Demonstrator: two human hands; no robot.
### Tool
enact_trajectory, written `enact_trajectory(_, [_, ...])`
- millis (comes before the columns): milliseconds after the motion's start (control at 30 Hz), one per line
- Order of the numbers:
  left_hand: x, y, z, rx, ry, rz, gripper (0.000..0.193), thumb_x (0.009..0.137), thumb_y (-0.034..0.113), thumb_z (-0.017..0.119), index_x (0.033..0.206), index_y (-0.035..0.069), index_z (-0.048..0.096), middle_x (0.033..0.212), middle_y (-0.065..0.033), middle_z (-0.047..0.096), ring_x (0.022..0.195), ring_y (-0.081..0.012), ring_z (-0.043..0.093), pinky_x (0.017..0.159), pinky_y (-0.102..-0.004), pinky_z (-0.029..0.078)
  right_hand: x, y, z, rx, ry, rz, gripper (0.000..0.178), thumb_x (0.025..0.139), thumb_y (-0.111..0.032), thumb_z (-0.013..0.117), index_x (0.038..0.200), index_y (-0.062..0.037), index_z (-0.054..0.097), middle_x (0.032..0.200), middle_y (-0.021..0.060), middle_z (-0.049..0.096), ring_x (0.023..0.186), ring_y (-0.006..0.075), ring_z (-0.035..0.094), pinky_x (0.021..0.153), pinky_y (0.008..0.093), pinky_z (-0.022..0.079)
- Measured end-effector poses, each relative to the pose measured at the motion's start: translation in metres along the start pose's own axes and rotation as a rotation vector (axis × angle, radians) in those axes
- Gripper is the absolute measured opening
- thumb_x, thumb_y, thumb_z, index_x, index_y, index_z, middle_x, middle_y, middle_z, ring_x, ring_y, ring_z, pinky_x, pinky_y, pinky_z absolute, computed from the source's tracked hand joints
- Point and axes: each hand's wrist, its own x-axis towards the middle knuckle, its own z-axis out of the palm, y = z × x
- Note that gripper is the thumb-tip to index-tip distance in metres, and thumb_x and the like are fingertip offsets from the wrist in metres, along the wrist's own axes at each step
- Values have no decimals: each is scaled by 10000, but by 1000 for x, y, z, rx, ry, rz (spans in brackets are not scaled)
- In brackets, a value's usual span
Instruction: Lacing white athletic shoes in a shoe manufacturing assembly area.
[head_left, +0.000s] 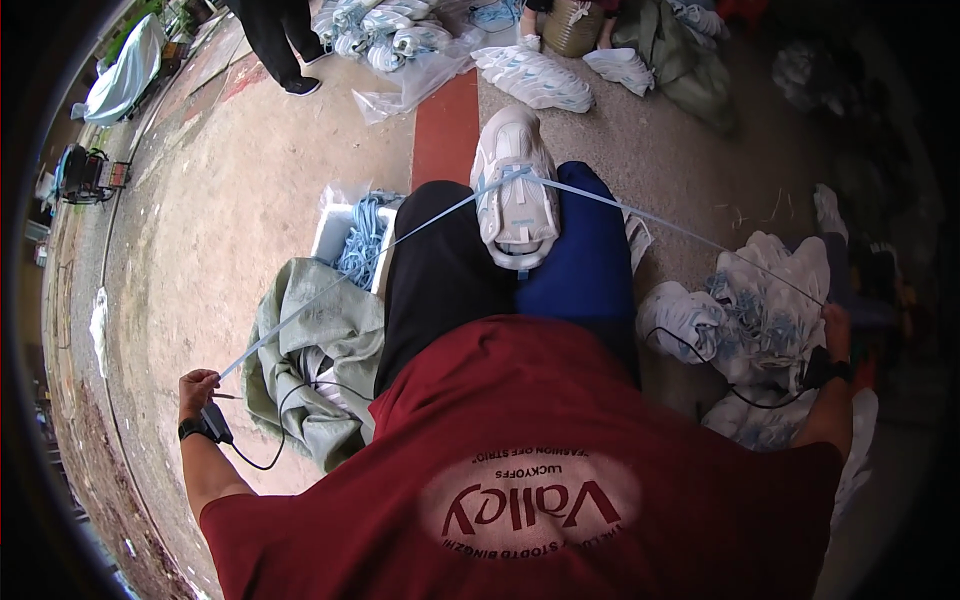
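A white and pale blue sneaker [514, 190] rests on my lap between my knees, toe pointing away. A light blue shoelace [330, 285] runs through it and is pulled taut out to both sides. My left hand [197, 390] is far out to the left, shut on one lace end. My right hand [836, 330] is far out to the right, shut on the other lace end [700, 240]. Both wrists carry black bands with thin black cables.
A grey-green sack [320, 350] and a white box of blue laces [360, 240] lie at my left. A pile of similar sneakers [750, 310] lies at my right; more sneakers [530, 75] lie ahead. A standing person's legs [280, 45] are at the far top.
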Motion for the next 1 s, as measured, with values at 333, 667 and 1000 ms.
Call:
enact_trajectory(333, [-17, -43, -52, 52, 233, 158, 80, 740, 92, 677, 762, 15, 673, 599, -19, 593, 508, -83, 494, 473, -227, 391, -64, 78, -73, -1647, -32, -300, 112, 753, -142, 537, 758, -85, 634, 865, 39, 633, 829, 176, 593, 910, 329, 389])
enact_trajectory(667, [48, 65, 212, -839, -286, -142, 197, 881, 284, 556, 936, 95, 571, 543, 47, 444, 397, -72, 377, 378, -216, 299, 14, -291, 212, 872, -952, 293, 93, 750, -58, 627, 703, 8, 581, 559, 49, 541, 450, 113, 497, 407, 229, 382])
enact_trajectory(1000, [-76, 377, 319, 144, -928, 513, 187, 826, 101, 593, 970, 13, 513, 715, -80, 625, 594, -119, 600, 498, -218, 460, 59, -472, 295, -143, -390, -891, 74, 673, -82, 633, 638, -27, 598, 753, 168, 587, 903, 311, 542, 707, 377, 448])
